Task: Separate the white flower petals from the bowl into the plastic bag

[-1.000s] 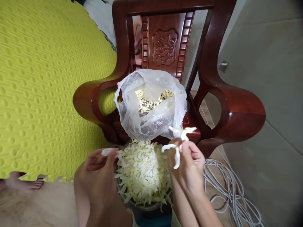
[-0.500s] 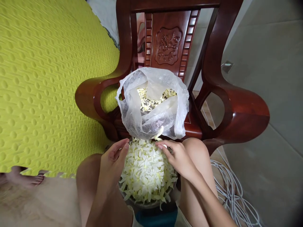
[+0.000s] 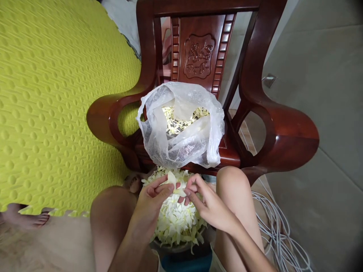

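Note:
A white flower (image 3: 177, 188) is held between both hands, above a heaped bowl of white and pale yellow flowers (image 3: 178, 223) between my knees. My left hand (image 3: 157, 192) pinches its left side with thumb and fingers. On the other side, the thumb and forefinger of my right hand (image 3: 198, 196) close on its edge. Just beyond the bowl, an open translucent plastic bag (image 3: 193, 147) with more loose flowers (image 3: 173, 125) in it rests on the chair seat.
The dark red wooden chair (image 3: 292, 136) has wide curved arms on both sides. A yellow foam mat (image 3: 56, 94) lies at left, with another person's foot (image 3: 31, 218) by its edge. Coiled grey cable (image 3: 279, 230) is at right.
Both hands have come together over the bowl. The right hand has brought a flower from near the bag's edge, and the left hand, earlier apart at the bowl's left, now grips it too.

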Motion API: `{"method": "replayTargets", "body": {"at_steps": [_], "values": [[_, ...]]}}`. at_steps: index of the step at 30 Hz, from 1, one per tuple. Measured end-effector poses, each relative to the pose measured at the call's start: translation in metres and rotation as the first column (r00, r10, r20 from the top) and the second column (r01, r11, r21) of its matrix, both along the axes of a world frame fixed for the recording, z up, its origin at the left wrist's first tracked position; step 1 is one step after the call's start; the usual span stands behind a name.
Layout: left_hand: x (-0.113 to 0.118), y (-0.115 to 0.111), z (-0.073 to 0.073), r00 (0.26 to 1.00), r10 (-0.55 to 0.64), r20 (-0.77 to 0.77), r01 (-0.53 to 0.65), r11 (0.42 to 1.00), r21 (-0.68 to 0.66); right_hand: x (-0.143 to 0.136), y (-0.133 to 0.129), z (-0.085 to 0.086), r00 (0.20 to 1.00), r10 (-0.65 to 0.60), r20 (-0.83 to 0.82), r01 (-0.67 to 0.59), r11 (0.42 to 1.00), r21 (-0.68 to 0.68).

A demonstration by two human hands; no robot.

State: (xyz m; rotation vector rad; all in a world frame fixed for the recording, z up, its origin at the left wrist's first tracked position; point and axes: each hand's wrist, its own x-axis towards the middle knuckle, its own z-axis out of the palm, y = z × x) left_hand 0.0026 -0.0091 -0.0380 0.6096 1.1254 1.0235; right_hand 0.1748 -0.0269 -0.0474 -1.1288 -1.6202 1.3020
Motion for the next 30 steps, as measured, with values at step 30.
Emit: {"method": "replayTargets", "body": {"at_steps": [30], "values": [[0.011,-0.013,0.001,0.962,0.074,-0.263,-0.015,0.975,0.221,0.003,0.005,-0.002,0.96,-0.137,-0.245,0.147,0.989,0.024]]}}
